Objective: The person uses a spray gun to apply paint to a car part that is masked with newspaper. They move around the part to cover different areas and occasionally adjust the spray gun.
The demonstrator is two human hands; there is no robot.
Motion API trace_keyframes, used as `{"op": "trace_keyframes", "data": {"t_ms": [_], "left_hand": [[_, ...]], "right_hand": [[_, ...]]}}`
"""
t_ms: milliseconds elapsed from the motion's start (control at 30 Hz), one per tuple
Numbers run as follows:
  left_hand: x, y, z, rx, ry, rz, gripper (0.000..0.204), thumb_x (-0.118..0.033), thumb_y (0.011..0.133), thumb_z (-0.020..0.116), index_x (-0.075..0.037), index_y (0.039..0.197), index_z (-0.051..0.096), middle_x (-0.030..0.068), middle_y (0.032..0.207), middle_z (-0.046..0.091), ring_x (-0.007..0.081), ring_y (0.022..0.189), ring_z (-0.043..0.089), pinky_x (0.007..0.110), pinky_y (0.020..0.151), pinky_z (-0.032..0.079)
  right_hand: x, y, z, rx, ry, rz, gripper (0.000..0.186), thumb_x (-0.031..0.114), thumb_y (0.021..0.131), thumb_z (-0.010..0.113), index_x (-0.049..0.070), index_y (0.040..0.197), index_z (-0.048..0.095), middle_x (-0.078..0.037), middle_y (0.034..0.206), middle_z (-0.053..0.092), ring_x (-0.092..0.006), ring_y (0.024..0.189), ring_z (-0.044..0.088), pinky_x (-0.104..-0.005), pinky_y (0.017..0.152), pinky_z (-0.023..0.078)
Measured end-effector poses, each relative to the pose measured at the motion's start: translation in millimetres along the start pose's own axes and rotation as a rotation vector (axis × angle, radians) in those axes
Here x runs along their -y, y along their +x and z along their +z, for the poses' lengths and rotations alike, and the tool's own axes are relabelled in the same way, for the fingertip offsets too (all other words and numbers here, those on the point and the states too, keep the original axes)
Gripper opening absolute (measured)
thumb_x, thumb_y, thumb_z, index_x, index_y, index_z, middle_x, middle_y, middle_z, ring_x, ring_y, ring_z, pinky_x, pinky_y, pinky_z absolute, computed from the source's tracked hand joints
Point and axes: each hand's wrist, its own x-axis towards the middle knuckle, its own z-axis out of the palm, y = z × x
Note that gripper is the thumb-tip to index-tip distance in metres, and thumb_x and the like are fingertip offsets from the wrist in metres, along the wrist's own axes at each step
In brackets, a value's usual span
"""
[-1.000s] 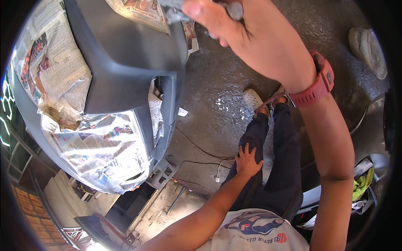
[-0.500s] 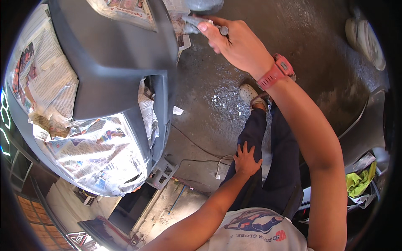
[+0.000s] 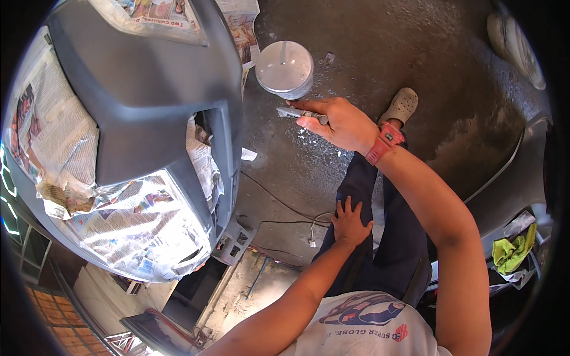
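My right hand (image 3: 341, 124), with a red watch on its wrist, is closed round a grey metal spray gun (image 3: 300, 113). A round lidded cup (image 3: 285, 66) stands just above the hand and looks like the gun's paint cup. The fingers hide the gun's handle. To the left is a large grey vehicle body panel (image 3: 154, 77), its openings masked with newspaper (image 3: 139, 228). A gap of floor separates the gun from the panel's right edge. My left hand (image 3: 352, 222) rests with fingers spread on my dark trouser leg and holds nothing.
Thin cables (image 3: 279, 202) run over the grey floor near my left leg. A newspaper sheet (image 3: 240, 26) hangs behind the panel. At the right are a dark curved panel (image 3: 510, 172) and a yellow-green cloth (image 3: 513, 249). A pale shoe-like object (image 3: 513, 50) lies at the far right.
My right hand has come down toward me with the spray gun, bringing the cup fully into view. My left hand stays on my leg. The view has shifted slightly.
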Motion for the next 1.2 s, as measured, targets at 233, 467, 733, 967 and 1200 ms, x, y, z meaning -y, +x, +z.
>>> {"op": "trace_keyframes", "data": {"t_ms": [233, 467, 733, 967, 1200], "left_hand": [[-5.9, 0.8, -7.9, 0.023, 0.024, -0.013, 0.084, -0.059, 0.097, 0.075, -0.022, 0.168, 0.048, 0.0122, 0.181, 0.025, 0.0426, 0.168, 0.021, 0.066, 0.127, 0.035], [-16.5, 2.4, -19.0, 0.018, 0.014, -0.019, 0.083, -0.058, 0.097, 0.075, -0.022, 0.167, 0.049, 0.0119, 0.181, 0.026, 0.0430, 0.168, 0.022, 0.066, 0.127, 0.035], [-27.8, 0.8, -22.8, -0.090, -0.066, -0.040, 0.086, -0.064, 0.094, 0.077, -0.022, 0.165, 0.052, 0.0126, 0.179, 0.031, 0.0427, 0.164, 0.029, 0.067, 0.126, 0.035], [-7.6, -20.3, -73.4, -0.589, -0.560, -0.025, 0.070, -0.050, 0.100, 0.077, -0.012, 0.156, 0.061, 0.0237, 0.169, 0.046, 0.0481, 0.155, 0.045, 0.060, 0.127, 0.038], [71.0, -94.3, -335.7, -1.493, -0.303, 0.096, 0.053, -0.032, 0.100, 0.081, -0.009, 0.146, 0.066, 0.0271, 0.176, 0.037, 0.0505, 0.129, 0.068, 0.055, 0.101, 0.060]], "right_hand": [[-9.0, 57.6, -30.5, -0.160, -0.098, 0.090, 0.064, 0.062, 0.111, 0.057, 0.006, 0.132, 0.079, -0.027, 0.073, 0.070, -0.0476, 0.073, 0.071, -0.0523, 0.076, 0.058], [16.9, 150.0, -82.0, -0.382, -0.167, -0.029, 0.074, 0.071, 0.109, 0.052, 0.006, 0.133, 0.079, -0.027, 0.076, 0.073, -0.0466, 0.076, 0.073, -0.0513, 0.078, 0.059], [69.7, 145.9, -121.0, -0.300, -0.220, -0.146, 0.073, 0.070, 0.110, 0.053, 0.005, 0.133, 0.079, -0.027, 0.088, 0.077, -0.0470, 0.083, 0.075, -0.0508, 0.081, 0.060], [137.4, 23.6, -119.9, 0.065, -0.055, 0.017, 0.063, 0.054, 0.111, 0.061, 0.004, 0.147, 0.067, -0.027, 0.112, 0.077, -0.0464, 0.100, 0.075, -0.0488, 0.091, 0.058], [199.6, -63.7, -94.3, 0.076, 0.105, 0.208, 0.061, 0.048, 0.114, 0.060, 0.003, 0.154, 0.062, -0.030, 0.131, 0.074, -0.0464, 0.123, 0.072, -0.0474, 0.104, 0.055]]}}
